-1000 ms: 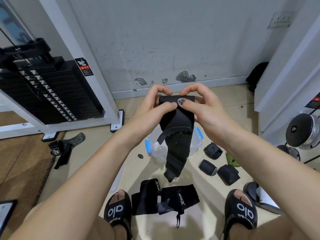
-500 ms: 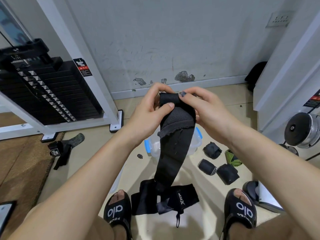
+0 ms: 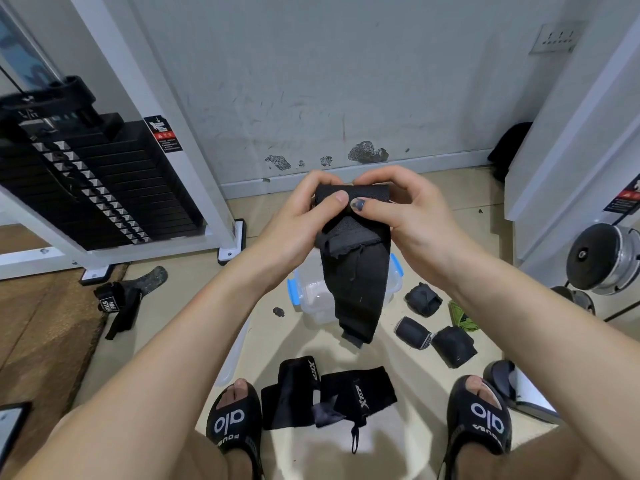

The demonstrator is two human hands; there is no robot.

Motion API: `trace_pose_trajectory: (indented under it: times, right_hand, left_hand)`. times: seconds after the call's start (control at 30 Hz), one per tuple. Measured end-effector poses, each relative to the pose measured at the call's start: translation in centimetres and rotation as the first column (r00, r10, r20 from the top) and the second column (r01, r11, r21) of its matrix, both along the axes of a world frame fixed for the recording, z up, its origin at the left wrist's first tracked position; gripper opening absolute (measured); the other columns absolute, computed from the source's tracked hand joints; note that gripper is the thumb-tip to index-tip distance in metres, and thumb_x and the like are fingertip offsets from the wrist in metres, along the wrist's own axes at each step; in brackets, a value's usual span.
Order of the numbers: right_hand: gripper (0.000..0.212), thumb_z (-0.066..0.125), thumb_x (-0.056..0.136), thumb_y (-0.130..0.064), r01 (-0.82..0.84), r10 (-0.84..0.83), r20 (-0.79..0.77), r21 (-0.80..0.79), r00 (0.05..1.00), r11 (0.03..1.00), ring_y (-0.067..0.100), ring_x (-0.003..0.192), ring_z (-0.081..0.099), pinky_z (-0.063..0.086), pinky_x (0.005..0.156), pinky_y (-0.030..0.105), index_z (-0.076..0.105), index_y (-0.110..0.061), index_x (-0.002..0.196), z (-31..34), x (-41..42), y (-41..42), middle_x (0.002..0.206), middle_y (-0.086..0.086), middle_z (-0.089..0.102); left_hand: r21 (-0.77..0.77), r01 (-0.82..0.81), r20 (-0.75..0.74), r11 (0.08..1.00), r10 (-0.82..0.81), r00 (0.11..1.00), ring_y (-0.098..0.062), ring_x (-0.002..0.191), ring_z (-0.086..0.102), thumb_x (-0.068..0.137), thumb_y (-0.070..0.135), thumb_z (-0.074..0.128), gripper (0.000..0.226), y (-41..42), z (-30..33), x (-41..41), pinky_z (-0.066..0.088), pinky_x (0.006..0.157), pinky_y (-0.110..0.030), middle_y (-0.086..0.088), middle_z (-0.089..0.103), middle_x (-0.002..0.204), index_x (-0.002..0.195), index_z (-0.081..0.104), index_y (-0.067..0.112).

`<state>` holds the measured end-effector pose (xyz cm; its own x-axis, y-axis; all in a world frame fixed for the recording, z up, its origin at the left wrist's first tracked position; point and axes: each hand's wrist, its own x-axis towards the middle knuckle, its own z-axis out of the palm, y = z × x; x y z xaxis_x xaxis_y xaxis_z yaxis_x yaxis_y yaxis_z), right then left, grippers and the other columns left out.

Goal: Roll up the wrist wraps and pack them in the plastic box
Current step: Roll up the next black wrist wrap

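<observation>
My left hand point(image 3: 294, 221) and my right hand point(image 3: 408, 216) both pinch the rolled top of a black wrist wrap point(image 3: 355, 271) held in the air. Its loose tail hangs down in front of the clear plastic box point(image 3: 311, 296) with blue clips, which stands on the floor below. Three rolled black wraps point(image 3: 423, 300) point(image 3: 412, 332) point(image 3: 453, 346) lie on the floor right of the box. Flat unrolled black wraps point(image 3: 329, 393) lie between my feet.
A weight stack machine point(image 3: 86, 181) stands at the left with a black strap point(image 3: 119, 303) on the floor by its base. Dumbbells point(image 3: 606, 261) and a white frame are at the right. A green item point(image 3: 462, 318) lies near the rolled wraps. My sandalled feet point(image 3: 235, 420) flank the flat wraps.
The hanging tail has grown shorter and lifted off the wraps on the floor as my hands wound more of the wrap into the roll.
</observation>
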<state>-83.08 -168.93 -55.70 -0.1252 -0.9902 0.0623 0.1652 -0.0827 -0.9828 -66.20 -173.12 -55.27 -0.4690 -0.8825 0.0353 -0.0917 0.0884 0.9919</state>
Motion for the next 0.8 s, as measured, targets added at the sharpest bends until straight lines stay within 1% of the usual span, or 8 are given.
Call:
trace_pose_trajectory:
  times: [0.1, 0.23, 0.33, 0.43, 0.5, 0.63, 0.7, 0.8]
  right_hand:
    - [0.024, 0.071, 0.090, -0.001, -0.030, 0.032, -0.022, 0.105, 0.999, 0.994, 0.021, 0.089, 0.069, 0.055, 0.081, 0.036, 0.068, -0.013, 0.110, 0.40, -0.33, 0.16, 0.098, 0.007, 0.069]
    - [0.025, 0.068, 0.097, -0.024, -0.070, 0.081, -0.046, 0.204, 0.996, 0.977, 0.021, 0.096, 0.075, 0.059, 0.079, 0.036, 0.067, -0.013, 0.119, 0.28, -0.20, 0.40, 0.110, 0.009, 0.074]
    - [0.024, 0.069, 0.097, -0.023, -0.031, 0.038, -0.035, 0.170, 0.999, 0.985, 0.020, 0.088, 0.071, 0.056, 0.073, 0.032, 0.068, -0.010, 0.117, 0.23, -0.06, 0.13, 0.101, 0.009, 0.072]
    - [0.020, 0.069, 0.097, -0.017, 0.000, 0.005, -0.042, 0.115, 0.999, 0.993, 0.023, 0.089, 0.070, 0.054, 0.077, 0.036, 0.069, -0.007, 0.114, 0.09, -0.18, -0.05, 0.099, 0.014, 0.072]
    - [0.019, 0.069, 0.097, -0.017, 0.019, -0.014, -0.054, 0.083, 0.998, 0.996, 0.024, 0.090, 0.069, 0.055, 0.078, 0.035, 0.070, -0.006, 0.113, -0.11, -0.27, -0.09, 0.100, 0.018, 0.072]
    - [0.017, 0.070, 0.097, -0.020, 0.057, -0.053, -0.063, 0.066, 0.997, 0.996, 0.021, 0.088, 0.068, 0.052, 0.076, 0.031, 0.071, -0.008, 0.109, -0.34, -0.51, -0.25, 0.096, 0.010, 0.072]
    - [0.015, 0.071, 0.096, -0.020, 0.067, -0.063, -0.053, 0.062, 0.997, 0.996, 0.021, 0.087, 0.069, 0.052, 0.075, 0.030, 0.072, -0.010, 0.107, -0.31, -0.56, -0.30, 0.095, 0.009, 0.073]
    - [0.014, 0.071, 0.096, -0.020, 0.066, -0.063, -0.041, 0.054, 0.997, 0.996, 0.021, 0.085, 0.068, 0.053, 0.075, 0.032, 0.072, -0.010, 0.106, -0.15, -0.48, -0.22, 0.093, 0.009, 0.072]
  left_hand:
    - [-0.003, 0.047, -0.050, 0.999, -0.047, 0.998, -0.019, 0.084, 0.057, 0.097, 0.023, 0.060, 0.010, -0.25, 0.00, 0.25, 0.044, 0.066, -0.027, -0.001, 0.061, 0.089, 0.102, 0.062, 0.032]
    - [0.014, 0.056, -0.084, 0.998, -0.055, 0.995, -0.019, 0.084, 0.059, 0.092, 0.020, 0.060, 0.015, -0.21, -0.05, 0.32, 0.046, 0.067, -0.025, -0.001, 0.063, 0.090, 0.102, 0.062, 0.030]
    - [-0.006, 0.043, -0.077, 0.999, -0.044, 0.996, -0.016, 0.084, 0.060, 0.092, 0.020, 0.060, 0.016, -0.04, -0.01, 0.25, 0.048, 0.069, -0.023, 0.002, 0.064, 0.091, 0.105, 0.062, 0.030]
    - [-0.003, 0.030, -0.053, 1.000, -0.031, 0.998, -0.013, 0.087, 0.062, 0.098, 0.025, 0.059, 0.016, -0.01, -0.06, 0.12, 0.051, 0.075, -0.026, 0.002, 0.064, 0.096, 0.113, 0.060, 0.031]
    - [0.070, 0.015, -0.072, 0.997, -0.010, 0.997, -0.012, 0.087, 0.066, 0.104, 0.030, 0.053, 0.018, 0.01, 0.08, 0.10, 0.054, 0.085, -0.034, 0.001, 0.064, 0.099, 0.122, 0.055, 0.030]
    - [0.219, 0.017, -0.172, 0.976, 0.021, 0.985, -0.014, 0.072, 0.062, 0.086, 0.032, 0.052, 0.033, 0.06, 0.33, 0.33, 0.052, 0.082, -0.032, 0.001, 0.056, 0.095, 0.117, 0.043, 0.024]
    - [0.209, 0.037, -0.191, 0.977, 0.004, 0.982, -0.018, 0.078, 0.062, 0.083, 0.026, 0.053, 0.034, 0.16, 0.08, 0.37, 0.054, 0.081, -0.031, 0.000, 0.059, 0.090, 0.113, 0.037, 0.022]
    - [0.078, -0.020, -0.095, 0.997, 0.027, 0.995, -0.016, 0.089, 0.065, 0.086, 0.018, 0.070, 0.045, 0.45, -0.33, 0.36, 0.058, 0.087, -0.033, -0.008, 0.057, 0.109, 0.118, 0.037, 0.021]
